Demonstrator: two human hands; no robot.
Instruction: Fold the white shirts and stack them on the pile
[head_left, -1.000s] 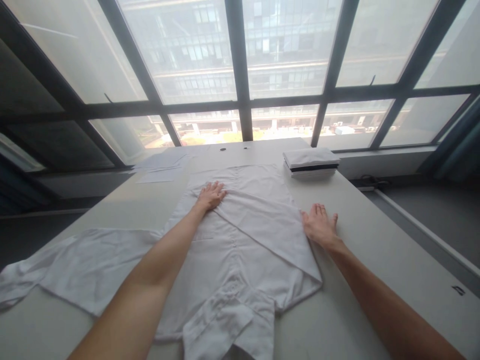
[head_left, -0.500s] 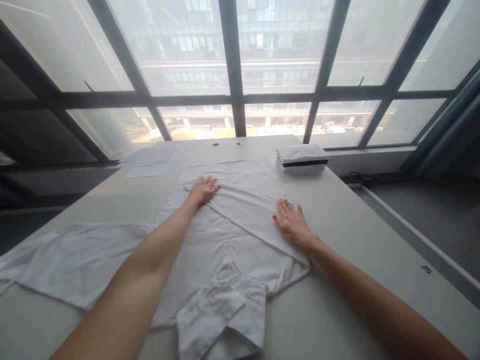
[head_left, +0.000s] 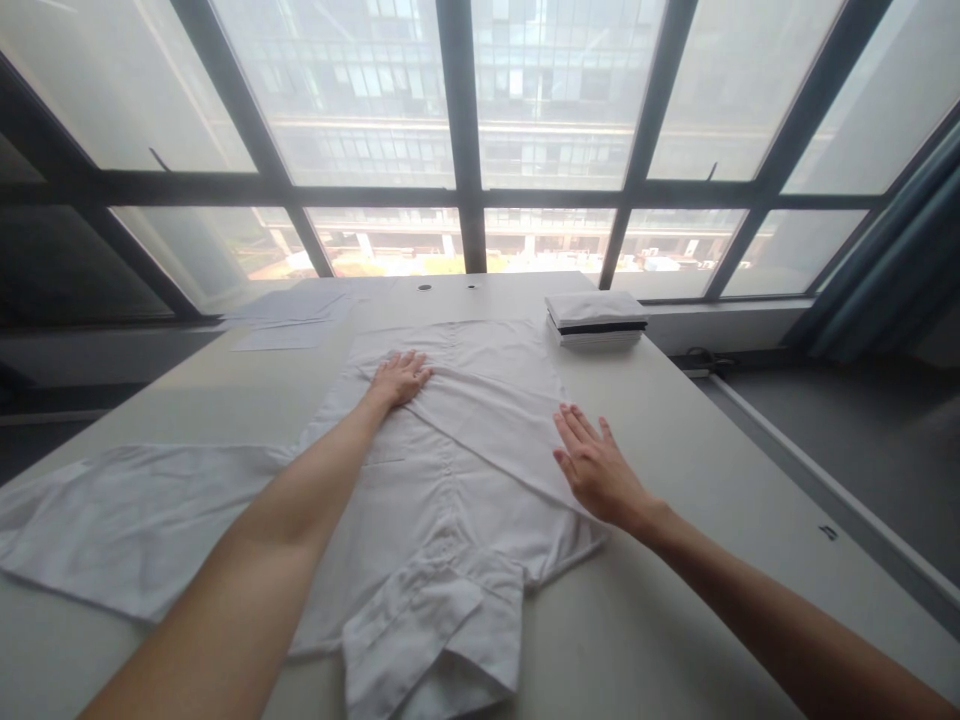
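A white button-up shirt (head_left: 480,480) lies spread on the white table, its collar end (head_left: 450,590) toward me. One sleeve (head_left: 142,510) stretches out to the left. The other sleeve (head_left: 480,400) is folded diagonally across the shirt body. My left hand (head_left: 401,380) rests open on the end of that folded sleeve, fingers spread. At the shirt's right edge, my right hand (head_left: 592,460) is open with fingers extended and nothing in it. Whether its fingertips touch the cloth I cannot tell.
A stack of folded white garments with a black layer (head_left: 596,320) stands at the table's far right. Thin white sheets (head_left: 289,318) lie at the far left. Beyond the table (head_left: 712,560) are large windows (head_left: 540,90) and a blue curtain (head_left: 862,280).
My right hand has lifted a little and shifted outward from the shirt's right edge. My left hand stays on the folded sleeve. The whole view has moved slightly.
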